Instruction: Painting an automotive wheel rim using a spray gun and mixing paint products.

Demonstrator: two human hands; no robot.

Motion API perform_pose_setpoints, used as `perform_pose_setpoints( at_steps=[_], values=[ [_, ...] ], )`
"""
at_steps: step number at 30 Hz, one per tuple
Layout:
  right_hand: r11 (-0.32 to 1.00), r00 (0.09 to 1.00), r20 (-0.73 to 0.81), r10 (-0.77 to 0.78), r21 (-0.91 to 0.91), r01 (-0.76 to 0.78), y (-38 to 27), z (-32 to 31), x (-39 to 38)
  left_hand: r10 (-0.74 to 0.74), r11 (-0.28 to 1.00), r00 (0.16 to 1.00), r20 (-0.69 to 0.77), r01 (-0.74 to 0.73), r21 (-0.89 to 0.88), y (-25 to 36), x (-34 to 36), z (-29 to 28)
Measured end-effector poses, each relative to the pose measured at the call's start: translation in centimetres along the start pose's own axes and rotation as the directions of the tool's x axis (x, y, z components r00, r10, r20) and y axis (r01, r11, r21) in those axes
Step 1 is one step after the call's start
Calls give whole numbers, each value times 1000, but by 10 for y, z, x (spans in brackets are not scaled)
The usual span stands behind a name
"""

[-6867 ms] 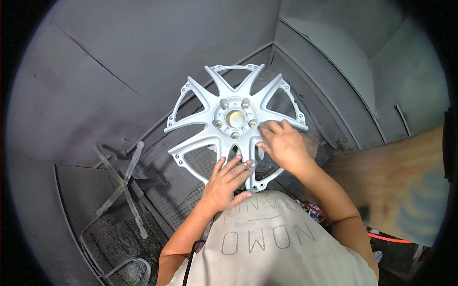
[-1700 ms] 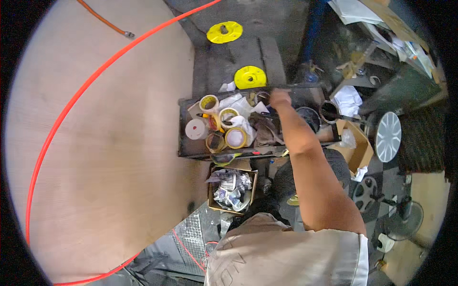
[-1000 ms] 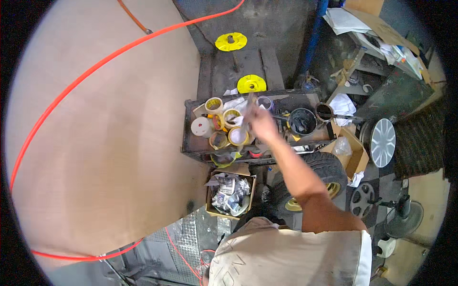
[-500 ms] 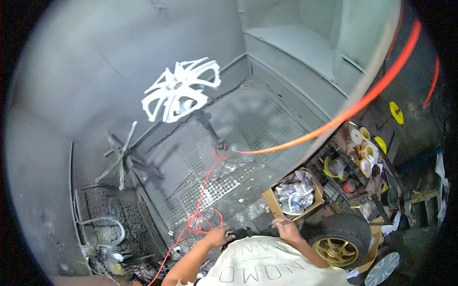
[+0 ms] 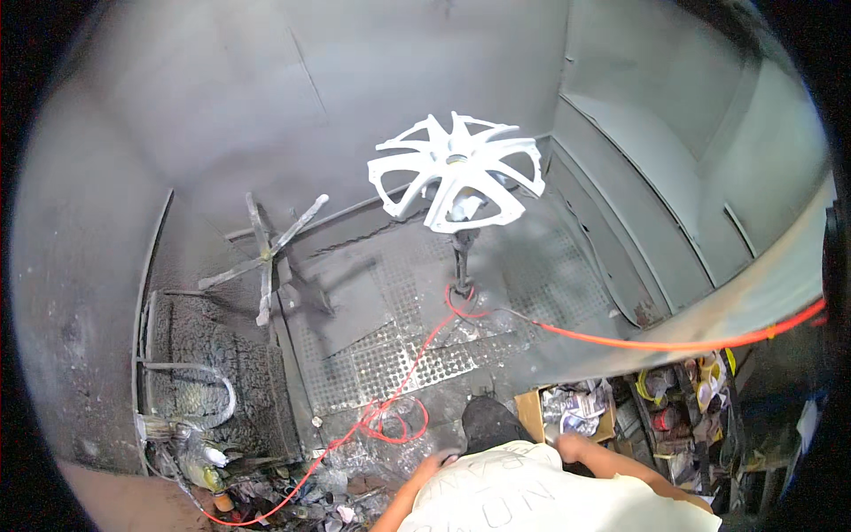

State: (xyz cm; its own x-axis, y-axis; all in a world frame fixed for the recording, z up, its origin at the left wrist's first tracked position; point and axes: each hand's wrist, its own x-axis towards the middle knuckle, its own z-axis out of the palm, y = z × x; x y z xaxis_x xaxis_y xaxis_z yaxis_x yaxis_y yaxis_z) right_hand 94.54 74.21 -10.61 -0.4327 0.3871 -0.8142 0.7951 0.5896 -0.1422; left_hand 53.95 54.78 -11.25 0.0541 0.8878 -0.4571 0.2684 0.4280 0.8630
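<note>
My left hand (image 5: 436, 462) is low beside the hem of my pale lettered shirt (image 5: 496, 488), with its fingers bent inward and partly hidden. On the other side of the shirt, my right hand (image 5: 564, 442) is blurred and its fingers are not clear. Nothing can be made out in either hand. Ahead of me, a white spoked wheel centre (image 5: 456, 162) lies face up on a dark stand (image 5: 461, 257), out of reach of both hands. My dark shoe (image 5: 489, 424) shows between the hands.
A red hose (image 5: 425, 341) runs over the grated floor (image 5: 381, 359), coils near me and stretches off right. A cross-shaped stand (image 5: 266, 255) is at left. By my right hand are a cardboard box (image 5: 530, 413) of crumpled paper and a cluttered shelf (image 5: 674, 417). Grey walls (image 5: 213, 106) enclose the space.
My view has swung right and down, so the wheel centre sits further right. The tyre with the gold wheel has left the picture. Both hands are now lower, closer to the shirt.
</note>
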Motion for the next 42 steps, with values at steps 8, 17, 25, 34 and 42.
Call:
perform_pose_setpoints(
  at_steps=[8,17,25,34,42],
  values=[
    [790,745,-663,73,495,363,-42,-216,43,-337,924,919,-203,364,118,-27,26,-82],
    [814,200,-972,124,215,539,-66,-582,-2,220,953,932,-289,-143,266,285,169,-228],
    [908,229,-961,153,229,352,-49,-670,66,744,630,652,-146,-614,476,411,238,-290],
    [948,321,-939,121,205,242,-54,-670,75,827,500,562,12,-745,442,442,313,-311],
    [939,350,-924,157,250,238,-63,-671,76,815,529,580,-21,-727,439,435,326,-308]
  ],
)
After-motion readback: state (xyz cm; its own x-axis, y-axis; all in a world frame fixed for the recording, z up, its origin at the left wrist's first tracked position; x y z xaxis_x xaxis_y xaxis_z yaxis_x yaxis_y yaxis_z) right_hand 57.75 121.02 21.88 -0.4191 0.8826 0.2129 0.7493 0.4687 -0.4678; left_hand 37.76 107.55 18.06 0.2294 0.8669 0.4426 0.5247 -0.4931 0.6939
